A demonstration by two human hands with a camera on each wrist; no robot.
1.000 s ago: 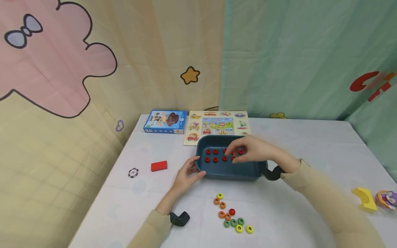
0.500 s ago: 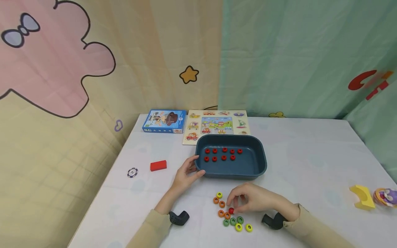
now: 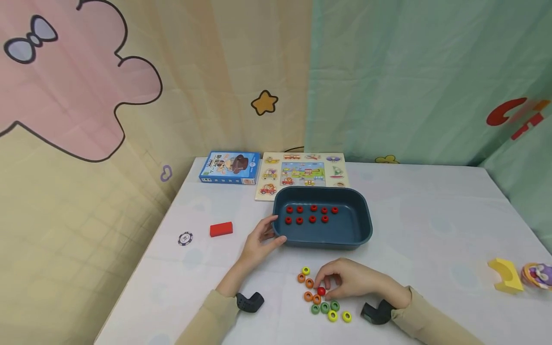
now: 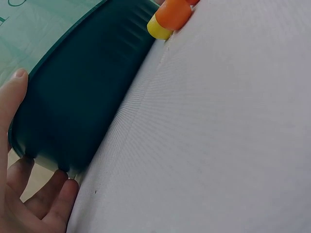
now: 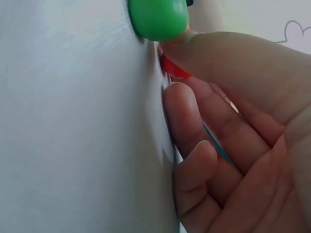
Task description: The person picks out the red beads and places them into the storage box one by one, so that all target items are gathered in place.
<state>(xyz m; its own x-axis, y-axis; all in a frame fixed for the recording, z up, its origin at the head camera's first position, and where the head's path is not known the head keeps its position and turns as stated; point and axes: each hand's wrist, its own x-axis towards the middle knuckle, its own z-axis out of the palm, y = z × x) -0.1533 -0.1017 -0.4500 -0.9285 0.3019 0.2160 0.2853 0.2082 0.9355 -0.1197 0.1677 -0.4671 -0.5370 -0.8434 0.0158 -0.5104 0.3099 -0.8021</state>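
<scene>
A dark blue rectangular tray holds several red ring beads in two rows. My left hand grips its left end, thumb and fingers bent around the corner; in the left wrist view the fingertips press its wall. In front of the tray, my right hand pinches a red bead on the table between thumb and fingers. The right wrist view shows that bead partly hidden behind the thumb, beside a green bead. Orange beads, green beads and yellow beads lie around it.
Behind the tray lie a picture puzzle board and a blue box. A red block and a poker chip sit to the left. Far right are a yellow arch block and a purple toy.
My right hand has come from above the tray down to the loose beads, and its fingers now close on the red one. The left hand stays on the tray.
</scene>
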